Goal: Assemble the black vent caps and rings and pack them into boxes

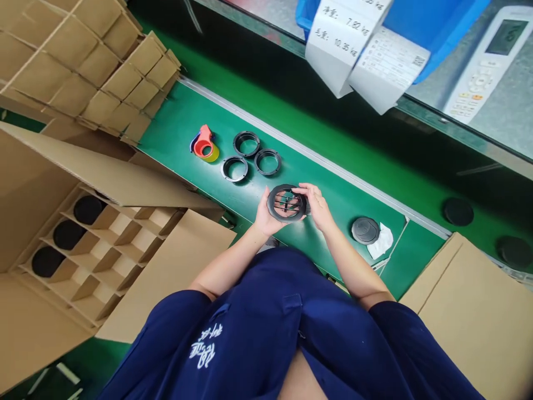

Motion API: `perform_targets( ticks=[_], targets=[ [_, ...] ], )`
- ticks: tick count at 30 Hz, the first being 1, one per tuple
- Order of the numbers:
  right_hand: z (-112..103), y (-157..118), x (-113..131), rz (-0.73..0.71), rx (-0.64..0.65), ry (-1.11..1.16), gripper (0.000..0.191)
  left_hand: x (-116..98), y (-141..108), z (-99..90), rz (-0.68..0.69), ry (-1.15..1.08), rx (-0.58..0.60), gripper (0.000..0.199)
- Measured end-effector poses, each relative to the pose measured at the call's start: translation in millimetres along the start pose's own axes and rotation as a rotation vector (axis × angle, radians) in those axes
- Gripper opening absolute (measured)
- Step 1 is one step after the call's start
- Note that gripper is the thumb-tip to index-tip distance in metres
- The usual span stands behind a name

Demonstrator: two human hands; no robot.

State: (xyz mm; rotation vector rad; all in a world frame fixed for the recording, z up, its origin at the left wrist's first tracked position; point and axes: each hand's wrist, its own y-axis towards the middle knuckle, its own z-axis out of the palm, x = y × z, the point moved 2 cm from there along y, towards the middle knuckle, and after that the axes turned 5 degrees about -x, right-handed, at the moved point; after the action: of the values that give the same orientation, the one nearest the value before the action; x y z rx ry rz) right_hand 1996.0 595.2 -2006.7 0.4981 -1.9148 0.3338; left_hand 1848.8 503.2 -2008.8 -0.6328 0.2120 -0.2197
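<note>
A round black air vent point(271, 206) with thin crossing slats is held over the green table, and the fingers behind it show through its openings. My left hand point(265, 221) grips it from the left and below, thumb along the rim. On the other side, my right hand point(318, 208) has its fingers closed on the vent's upper right edge. Beyond my hands, three black rings point(235, 169) lie close together on the table. To the right, a closed round black vent point(365, 230) rests beside a crumpled white piece point(381, 242).
A red and yellow tape dispenser point(205, 145) stands left of the rings. An open carton point(166, 261) at left has cardboard dividers and several black round parts point(70, 234). Divider stacks point(83, 55) rise behind it. A shelf above holds a blue bin point(437, 33) and remote control point(485, 69).
</note>
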Motion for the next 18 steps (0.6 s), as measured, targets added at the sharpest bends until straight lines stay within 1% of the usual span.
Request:
perform_targets(
  ticks=[2,3,5,6,7,8,10,12,14,16,18],
  targets=[
    [9.5,3.8,3.6,-0.051,0.034,-0.095,0.079,-9.7,0.5,-6.9,-0.001,-0.02,-0.008,0.07],
    [15.8,4.4,5.6,-0.101,0.065,-0.158,0.075,-14.4,1.1,-10.8,0.0,-0.032,-0.015,0.071],
    [32.4,3.1,9.9,-0.245,0.194,-0.307,0.064,-23.4,2.7,-19.5,0.021,-0.063,-0.052,0.07],
    [42.0,1.7,11.7,-0.32,0.283,-0.384,0.064,-27.4,3.8,-24.0,0.029,-0.077,-0.08,0.069],
    [51.7,0.7,12.8,-0.378,0.366,-0.452,0.068,-31.0,5.2,-28.2,0.035,-0.085,-0.106,0.067],
    [61.1,0.9,13.1,-0.406,0.431,-0.506,0.076,-34.4,6.8,-31.9,0.042,-0.088,-0.124,0.066],
    [78.2,7.9,11.7,-0.372,0.484,-0.56,0.093,-41.7,10.7,-37.8,0.07,-0.076,-0.129,0.065],
    [94.6,26.2,8.8,-0.296,0.488,-0.552,0.105,-51.1,15.2,-42.9,0.094,-0.05,-0.133,0.066],
    [110.7,56.1,4.9,-0.236,0.437,-0.539,0.111,-63.6,18.8,-49.2,0.095,-0.014,-0.162,0.068],
    [125.3,93.6,-0.5,-0.188,0.291,-0.584,0.113,-79.0,19.9,-58.4,0.111,0.032,-0.228,0.069],
    [138.7,129.2,-7.9,-0.158,0.139,-0.671,0.112,-95.0,16.9,-70.1,0.167,0.065,-0.299,0.067]
  ],
)
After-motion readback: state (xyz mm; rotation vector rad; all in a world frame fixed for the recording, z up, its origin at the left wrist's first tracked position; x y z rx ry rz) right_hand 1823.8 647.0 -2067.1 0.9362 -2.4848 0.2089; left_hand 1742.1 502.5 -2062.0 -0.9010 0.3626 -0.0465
